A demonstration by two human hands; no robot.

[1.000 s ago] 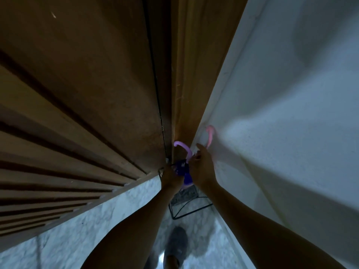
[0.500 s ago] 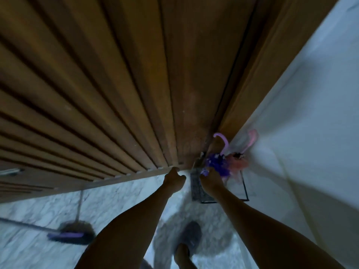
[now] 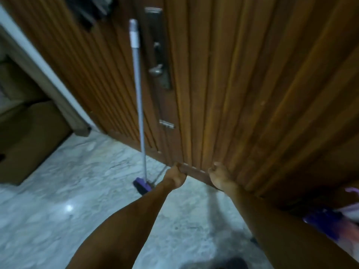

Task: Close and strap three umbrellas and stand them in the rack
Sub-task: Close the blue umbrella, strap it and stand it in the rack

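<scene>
A purple umbrella and a pink one show as blurred bundles at the right edge, with a curved pink-purple handle above them; the rack is hidden from view. My left hand and my right hand are held out in front of the wooden door, fingers curled and holding nothing. Both hands are well left of the umbrellas and apart from them.
A ribbed wooden door with a metal handle and a low bolt fills the back. A broom with a purple head leans against it. Cardboard boxes stand at left on the marble floor.
The view has swung left, so the umbrellas slid to the right edge. My right hand has let go of the purple umbrella and both hands have drawn away from it.
</scene>
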